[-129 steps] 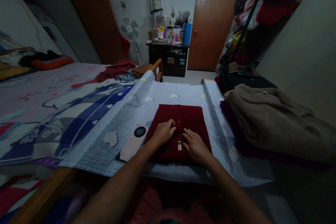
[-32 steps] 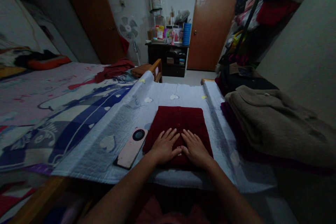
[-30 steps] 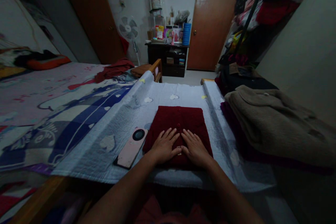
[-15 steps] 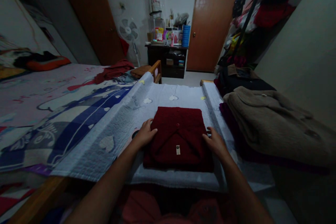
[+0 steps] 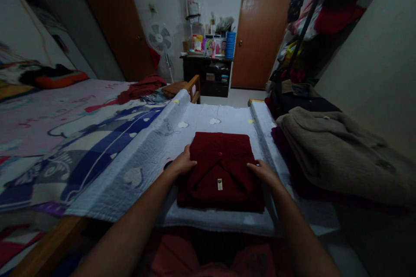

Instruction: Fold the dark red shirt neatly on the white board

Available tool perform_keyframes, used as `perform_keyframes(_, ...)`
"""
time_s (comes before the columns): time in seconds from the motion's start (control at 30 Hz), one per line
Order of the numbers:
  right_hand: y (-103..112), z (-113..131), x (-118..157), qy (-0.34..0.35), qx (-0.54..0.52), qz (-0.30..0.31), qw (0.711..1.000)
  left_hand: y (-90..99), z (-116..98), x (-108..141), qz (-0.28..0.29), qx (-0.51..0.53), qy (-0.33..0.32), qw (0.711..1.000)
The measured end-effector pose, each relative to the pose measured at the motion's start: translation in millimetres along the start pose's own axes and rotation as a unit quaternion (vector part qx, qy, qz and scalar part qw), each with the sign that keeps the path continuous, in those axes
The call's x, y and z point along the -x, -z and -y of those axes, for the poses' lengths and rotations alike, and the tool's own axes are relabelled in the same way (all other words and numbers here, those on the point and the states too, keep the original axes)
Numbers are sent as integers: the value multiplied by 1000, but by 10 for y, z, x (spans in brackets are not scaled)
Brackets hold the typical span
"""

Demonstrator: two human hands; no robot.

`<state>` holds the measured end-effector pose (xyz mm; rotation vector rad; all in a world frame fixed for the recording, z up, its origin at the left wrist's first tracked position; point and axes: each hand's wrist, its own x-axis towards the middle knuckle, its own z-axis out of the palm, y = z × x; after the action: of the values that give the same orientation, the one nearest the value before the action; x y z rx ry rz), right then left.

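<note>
A dark red cardigan (image 5: 224, 145), folded into a neat rectangle, lies flat in front of me with a button and a small pale label on its upper side. At its left edge, my left hand (image 5: 183, 162) grips the cloth, thumb on top and the other fingers down along the side, mostly hidden. My right hand (image 5: 264, 174) holds the opposite edge the same way, its fingers tucked out of sight. Under the cardigan is a light blue quilted cover (image 5: 201, 114) with heart patterns.
Folded clothes, with a grey-brown coat (image 5: 331, 147) on top, are stacked at right. A bed (image 5: 65, 104) with a blue checked cloth lies at left. Behind stand a fan (image 5: 160, 38), a dark cabinet (image 5: 191, 75) and a brown door (image 5: 260, 30).
Both hands have closed in on the cardigan's sides, the thumbs pressing further onto its top and the fingers slipping down out of view. The cardigan stays in place.
</note>
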<state>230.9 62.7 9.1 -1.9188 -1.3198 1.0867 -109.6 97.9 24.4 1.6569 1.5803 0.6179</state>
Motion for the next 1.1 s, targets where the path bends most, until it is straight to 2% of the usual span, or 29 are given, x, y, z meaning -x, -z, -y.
perform_keyframes(0.07, -11, -16, 0, 14, -20, 6, 1000, 13, -7, -27, 10, 50, 49, 997)
perform_keyframes(0.13, -22, -14, 18, 17, -44, 10, 999, 30, -24, -27, 56, 134, 72, 987)
perform_keyframes(0.2, -31, 9, 52, 10, -80, 18, 997, 47, -56, 11, 115, 233, 74, 963)
perform_keyframes(0.27, -33, 52, 96, -9, -128, 29, 991, 67, -104, 85, 137, 306, 80, 939)
perform_keyframes(0.4, -19, 163, 190, -58, -254, 73, 963, 121, -210, 275, 152, 347, 83, 922)
perform_keyframes(0.53, -2, 219, 250, -72, -342, 142, 926, 157, -227, 391, 162, 361, 74, 915)
perform_keyframes(0.7, -5, 184, 272, -80, -359, 162, 916, 85, -61, 418, 108, 417, 174, 885)
perform_keyframes(0.8, -17, 169, 286, -56, -384, 171, 905, 43, -5, 486, 123, 459, 211, 854)
perform_keyframes(0.87, -28, 169, 298, -40, -399, 179, 898, 32, -16, 563, 145, 482, 209, 838)
perform_keyframes(0.93, -45, 175, 313, -33, -412, 184, 892, 17, -48, 636, 155, 494, 190, 834)
perform_keyframes(1.0, -68, 185, 328, -23, -425, 178, 887, -15, -76, 681, 151, 497, 157, 840)
perform_keyframes(1.1, -100, 202, 350, 6, -441, 160, 883, -80, -95, 679, 106, 491, 98, 859)
